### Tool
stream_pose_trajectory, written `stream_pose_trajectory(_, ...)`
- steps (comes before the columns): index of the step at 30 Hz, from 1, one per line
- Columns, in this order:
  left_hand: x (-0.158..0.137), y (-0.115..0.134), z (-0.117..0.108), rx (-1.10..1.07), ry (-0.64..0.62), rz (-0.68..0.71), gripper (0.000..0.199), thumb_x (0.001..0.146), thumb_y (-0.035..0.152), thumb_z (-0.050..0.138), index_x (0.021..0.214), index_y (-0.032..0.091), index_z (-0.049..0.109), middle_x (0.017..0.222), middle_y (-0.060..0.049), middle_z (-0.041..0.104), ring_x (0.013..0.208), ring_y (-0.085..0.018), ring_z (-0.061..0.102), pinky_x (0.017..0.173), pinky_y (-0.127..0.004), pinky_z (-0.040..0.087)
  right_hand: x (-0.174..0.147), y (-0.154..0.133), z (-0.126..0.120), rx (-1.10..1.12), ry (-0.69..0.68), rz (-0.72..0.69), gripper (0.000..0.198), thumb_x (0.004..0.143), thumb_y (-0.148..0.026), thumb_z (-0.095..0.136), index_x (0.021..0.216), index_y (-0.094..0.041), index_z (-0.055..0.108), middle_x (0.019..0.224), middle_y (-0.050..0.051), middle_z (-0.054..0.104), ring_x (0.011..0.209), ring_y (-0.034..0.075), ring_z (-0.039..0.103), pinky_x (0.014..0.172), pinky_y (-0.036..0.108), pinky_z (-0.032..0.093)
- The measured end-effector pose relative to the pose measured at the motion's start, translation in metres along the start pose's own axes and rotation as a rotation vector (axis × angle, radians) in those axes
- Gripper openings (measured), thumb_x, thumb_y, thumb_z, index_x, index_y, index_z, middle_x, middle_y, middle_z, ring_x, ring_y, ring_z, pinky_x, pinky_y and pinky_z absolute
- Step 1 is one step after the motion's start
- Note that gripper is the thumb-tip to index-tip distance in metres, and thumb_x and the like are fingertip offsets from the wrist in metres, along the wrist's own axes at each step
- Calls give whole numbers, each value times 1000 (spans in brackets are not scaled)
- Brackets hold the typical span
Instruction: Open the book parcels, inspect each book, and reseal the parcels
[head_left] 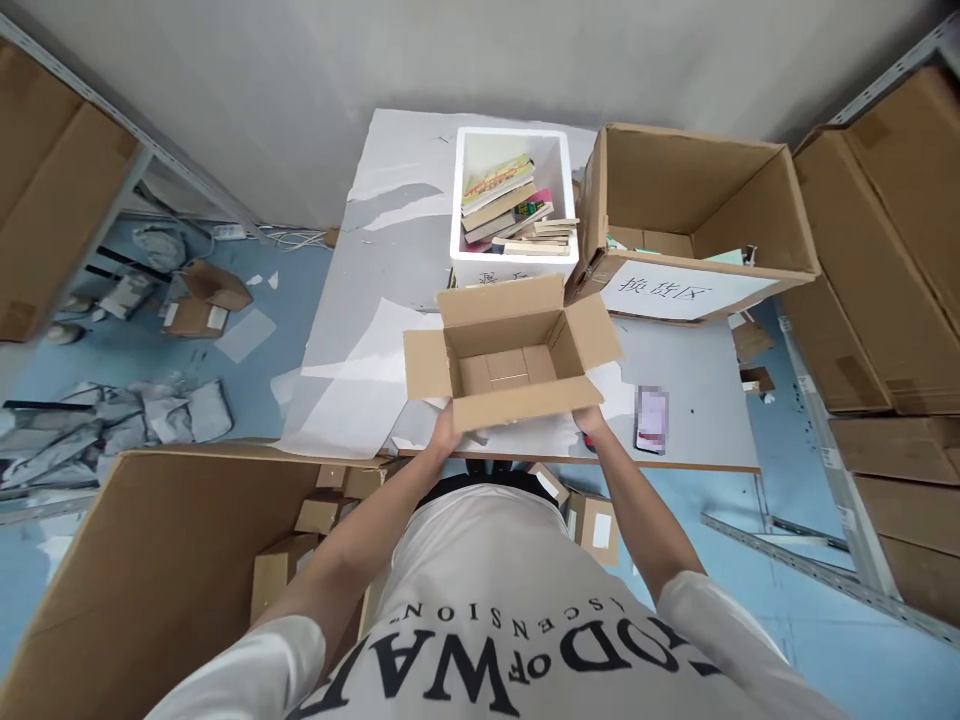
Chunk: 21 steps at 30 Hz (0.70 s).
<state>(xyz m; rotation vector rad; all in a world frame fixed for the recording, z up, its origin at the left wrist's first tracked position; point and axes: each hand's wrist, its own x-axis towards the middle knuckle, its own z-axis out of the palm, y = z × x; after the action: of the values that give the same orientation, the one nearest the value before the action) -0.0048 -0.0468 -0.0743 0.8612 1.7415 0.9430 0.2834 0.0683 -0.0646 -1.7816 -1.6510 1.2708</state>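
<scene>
An open cardboard box with its flaps spread outward is held near the front edge of the table, and I can see down to its bare bottom. At its left front corner is my left hand, gripping the box with the fingers mostly hidden beneath it. My right hand grips the right front corner the same way, its fingertips tucked out of sight. Just behind the box stands a white foam box holding several books.
A large labelled carton stands at the table's back right, and a phone lies nearby. White paper covers the table's left part. A big open carton with small boxes stands at lower left. Shelves of cartons flank the right.
</scene>
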Motion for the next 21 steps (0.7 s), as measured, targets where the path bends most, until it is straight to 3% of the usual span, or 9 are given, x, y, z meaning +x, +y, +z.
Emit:
stream_pose_trajectory(6, -20, 6, -32, 137, 131, 149, 52, 86, 45, 51, 125, 13, 59, 117, -14, 67, 105, -27, 63, 89, -36, 48, -42, 0, -2, 53, 41, -149, 37, 84, -48, 48, 104, -19, 58, 103, 13, 69, 93, 25, 65, 88, 39, 50)
stream_pose_trajectory(13, -1, 20, -44, 243, 124, 33, 50, 89, 50, 46, 111, 12, 70, 103, -11, 73, 92, -26, 66, 83, -33, 47, -33, -15, 13, -120, 87, -39, 43, 85, -57, 40, 86, -20, 61, 92, 11, 71, 85, 23, 63, 79, 34, 47)
stream_pose_trajectory(18, 12, 20, -47, 183, 96, -11, 54, 86, 55, 51, 109, 10, 71, 103, -12, 73, 96, -27, 65, 86, -33, 47, -23, -12, 17, 20, 93, 3, 51, 78, -67, 46, 83, -18, 61, 85, 8, 69, 78, 20, 60, 73, 31, 49)
stream_pose_trajectory(21, 13, 8, -53, 67, 69, -43, 58, 90, 53, 43, 121, 9, 64, 114, -14, 70, 104, -25, 64, 88, -34, 48, -28, 3, 17, 231, 28, 50, 54, 80, -65, 42, 98, -17, 60, 91, 8, 68, 80, 18, 62, 70, 31, 52)
